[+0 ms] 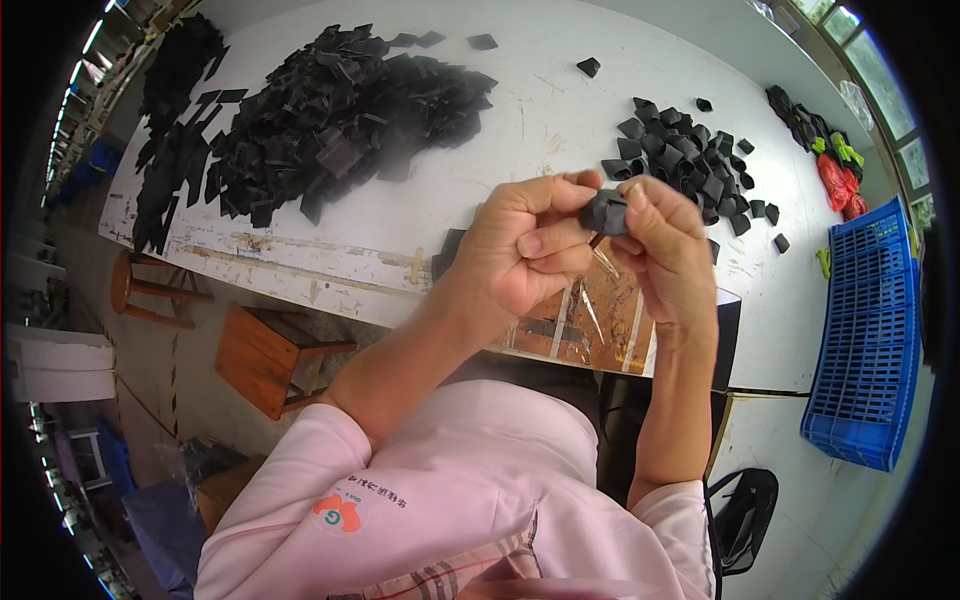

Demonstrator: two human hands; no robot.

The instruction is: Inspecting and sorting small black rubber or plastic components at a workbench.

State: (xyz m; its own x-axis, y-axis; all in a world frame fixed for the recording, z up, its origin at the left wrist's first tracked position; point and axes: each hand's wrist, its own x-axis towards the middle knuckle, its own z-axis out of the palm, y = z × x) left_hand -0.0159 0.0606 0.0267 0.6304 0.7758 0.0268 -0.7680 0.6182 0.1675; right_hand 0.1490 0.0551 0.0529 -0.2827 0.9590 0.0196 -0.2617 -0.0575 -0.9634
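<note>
Both hands are raised over the near edge of the white table, pinching one small black fabric piece (pixel 606 214) between them. My left hand (pixel 535 235) grips its left side with the fingers curled. On its right side, my right hand (pixel 660 235) presses with thumb and fingers. The piece looks curved or rolled, and the fingers hide part of it. Just behind the right hand lies a pile of similar rolled black pieces (pixel 675 150). A large heap of flat black pieces (pixel 335 125) spreads across the table's left half.
Long black strips (pixel 175 150) hang at the table's left end. A blue plastic crate (pixel 865 340) stands at the right, near a red plastic bag (pixel 835 182). Wooden stools (pixel 262 360) are below the left edge. A black bag (pixel 748 520) lies at lower right.
</note>
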